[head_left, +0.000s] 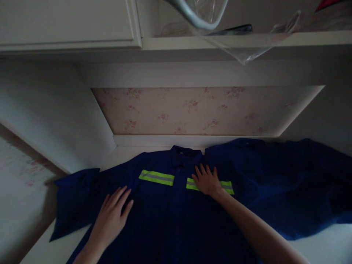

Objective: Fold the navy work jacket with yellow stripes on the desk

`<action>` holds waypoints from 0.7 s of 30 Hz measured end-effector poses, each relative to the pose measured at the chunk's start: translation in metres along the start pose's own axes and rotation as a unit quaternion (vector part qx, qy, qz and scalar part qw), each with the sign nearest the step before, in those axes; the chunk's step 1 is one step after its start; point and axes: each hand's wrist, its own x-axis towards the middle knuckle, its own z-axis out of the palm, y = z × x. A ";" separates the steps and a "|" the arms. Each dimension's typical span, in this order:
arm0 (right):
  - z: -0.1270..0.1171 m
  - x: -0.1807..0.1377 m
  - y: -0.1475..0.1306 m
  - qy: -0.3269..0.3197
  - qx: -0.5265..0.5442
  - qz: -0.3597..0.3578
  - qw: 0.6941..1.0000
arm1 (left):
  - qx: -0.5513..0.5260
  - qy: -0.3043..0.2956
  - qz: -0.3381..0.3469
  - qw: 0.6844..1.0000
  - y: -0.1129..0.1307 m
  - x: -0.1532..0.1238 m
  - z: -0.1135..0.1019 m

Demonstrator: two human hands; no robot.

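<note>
A dark blue work jacket point(167, 216) lies spread front-up on a white surface point(327, 245), its collar toward the wall. A yellow-green reflective stripe point(156, 177) runs across its chest. My left hand point(112, 216) rests flat on the jacket's left chest area, fingers apart, holding nothing. My right hand point(206, 180) lies flat on the right part of the stripe, just below the collar point(185, 152), fingers spread. The right sleeve point(297, 179) is bunched and spread far to the right. The left sleeve point(74, 198) hangs over the surface's left edge.
A floral-papered wall panel point(198, 110) stands behind the surface in a recess. Above is a white shelf point(247, 40) with clear plastic wrap point(244, 51) hanging off it and a cabinet door point(66, 22) at the upper left.
</note>
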 end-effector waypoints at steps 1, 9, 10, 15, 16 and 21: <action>0.000 0.003 0.002 -0.008 -0.003 -0.008 1.000 | 0.023 -0.038 -0.004 0.999 0.003 -0.005 0.013; -0.013 0.042 0.021 -0.101 0.004 -0.041 0.994 | 0.144 0.003 -0.062 0.988 0.027 -0.038 0.028; -0.015 0.046 0.022 -0.105 0.007 -0.046 0.993 | 0.152 0.005 -0.066 0.986 0.032 -0.045 0.028; -0.040 0.051 0.007 -0.095 0.046 -0.077 0.991 | 0.160 -0.045 -0.085 0.982 0.055 -0.079 0.033; -0.050 0.046 -0.001 -0.089 0.058 -0.090 0.990 | 0.151 -0.038 -0.100 0.983 0.056 -0.082 0.035; -0.124 -0.023 -0.067 -0.078 0.178 -0.250 0.949 | 0.066 0.041 -0.171 0.982 0.033 -0.070 0.029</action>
